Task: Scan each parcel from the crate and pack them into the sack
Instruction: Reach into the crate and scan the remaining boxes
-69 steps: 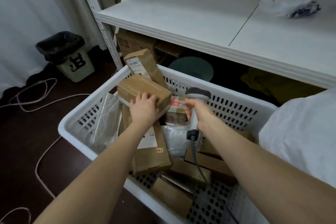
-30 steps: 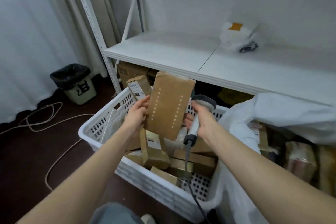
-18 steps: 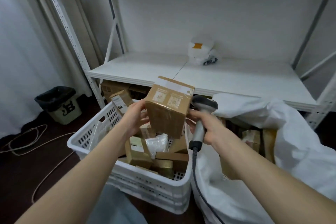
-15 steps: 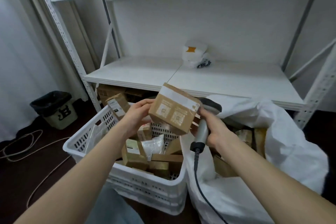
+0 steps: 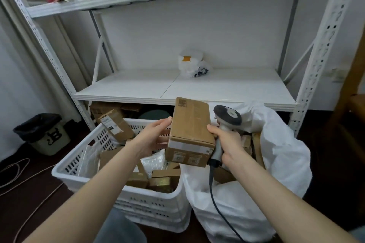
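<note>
A brown cardboard parcel (image 5: 190, 124) is held up above the gap between crate and sack, one labelled face turned down toward me. My left hand (image 5: 152, 140) holds its left side, fingers behind it and thumb on top. My right hand (image 5: 227, 144) grips the grey barcode scanner (image 5: 227, 118) by the handle, thumb touching the parcel's right edge. The scanner's cable hangs down over the sack. The white perforated crate (image 5: 94, 175) below holds several more brown boxes and plastic-wrapped parcels. The white sack (image 5: 280, 156) stands open on the right with boxes inside.
A white metal shelving unit (image 5: 217, 87) stands behind, a white bag (image 5: 192, 64) on its middle shelf and red bags on top. A black-lined bin (image 5: 43, 134) sits at the left. Cables lie on the dark floor. Boxes are stored under the lowest shelf.
My left hand lifted the parcel out of the crate and turned it over; its labelled face now points down toward me. The scanner stays gripped beside it. My view tilted upward.
</note>
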